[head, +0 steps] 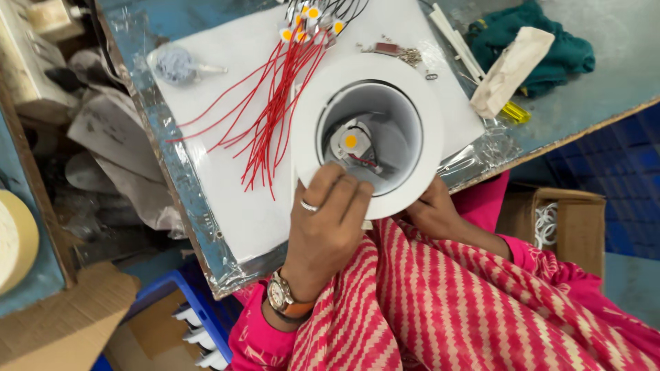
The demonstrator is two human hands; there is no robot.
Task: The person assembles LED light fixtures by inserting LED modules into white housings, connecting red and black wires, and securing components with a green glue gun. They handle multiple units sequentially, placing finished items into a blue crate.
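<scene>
on white sheet (227,199), downlight housing (419,178) mouth-up

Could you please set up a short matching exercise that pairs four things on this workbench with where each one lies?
Things:
1. white round lamp housing
2. bundle of red wires
3. dark green cloth
4. small round chip with a yellow centre

Places:
A. deep inside the housing's cup
B. at the far right of the bench, partly under a beige wrapped piece
C. held at its near rim by the left hand and the right hand
D. spread over the white sheet, left of the housing

Pairs: 1-C, 2-D, 3-B, 4-A
</scene>
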